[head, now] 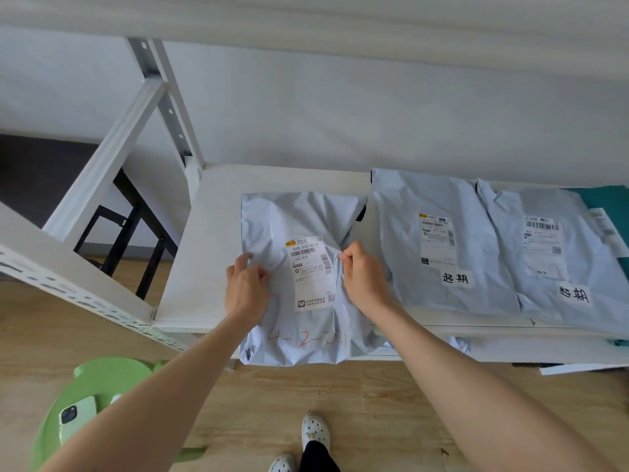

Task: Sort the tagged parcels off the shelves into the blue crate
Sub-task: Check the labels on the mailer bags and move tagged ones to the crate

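Pinching the grey parcel (pixel 272 219) from both sides, your left hand (pixel 246 287) and right hand (pixel 362 277) each hold a fold of its film, fingers curled, flanking the shipping label (pixel 311 274). This parcel lies flat on the white shelf (pixel 211 233), long axis running away from you toward the wall, near end overhanging the front edge. It shows no handwritten tag. The neighbouring parcel (pixel 408 233) and the far parcel (pixel 531 267), both tagged, lie to the right, nearer your right hand. No blue crate is in view.
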Demonstrator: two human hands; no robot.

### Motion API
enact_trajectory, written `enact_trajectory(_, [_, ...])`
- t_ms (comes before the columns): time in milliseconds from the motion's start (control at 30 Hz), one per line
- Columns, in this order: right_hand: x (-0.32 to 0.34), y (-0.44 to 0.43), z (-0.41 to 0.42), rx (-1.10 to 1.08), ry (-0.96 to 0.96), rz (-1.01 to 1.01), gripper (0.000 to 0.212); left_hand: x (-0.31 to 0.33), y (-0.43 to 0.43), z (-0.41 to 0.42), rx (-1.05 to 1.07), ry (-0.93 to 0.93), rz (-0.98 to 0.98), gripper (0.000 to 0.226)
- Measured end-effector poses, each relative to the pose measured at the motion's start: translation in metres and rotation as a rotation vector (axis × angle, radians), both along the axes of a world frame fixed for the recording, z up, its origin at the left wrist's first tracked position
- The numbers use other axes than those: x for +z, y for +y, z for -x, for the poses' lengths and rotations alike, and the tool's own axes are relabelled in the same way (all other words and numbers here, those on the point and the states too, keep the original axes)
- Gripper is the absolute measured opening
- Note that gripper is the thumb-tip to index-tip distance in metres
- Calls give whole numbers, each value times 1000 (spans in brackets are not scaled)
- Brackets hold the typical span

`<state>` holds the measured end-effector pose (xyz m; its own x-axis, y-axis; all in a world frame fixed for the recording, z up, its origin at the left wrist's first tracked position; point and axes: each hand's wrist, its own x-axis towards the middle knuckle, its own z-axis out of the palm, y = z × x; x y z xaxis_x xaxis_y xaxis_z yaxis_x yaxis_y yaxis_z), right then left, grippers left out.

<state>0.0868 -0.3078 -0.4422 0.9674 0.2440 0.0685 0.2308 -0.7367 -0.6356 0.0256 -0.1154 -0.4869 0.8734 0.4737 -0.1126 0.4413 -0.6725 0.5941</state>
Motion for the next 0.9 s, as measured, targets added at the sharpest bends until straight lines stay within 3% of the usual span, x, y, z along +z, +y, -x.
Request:
enact_trajectory(100, [13,0,9,-19,-27,29,20,11,0,11,16,-44,12,19])
enact_trajectory(600, [87,-37,74,-21,-207,-240,17,105,-24,68,-11,-286,18,36])
enact_trajectory(900, [111,-78,96,31,-307,-267,18,155,-67,103,67,-426,-3,46])
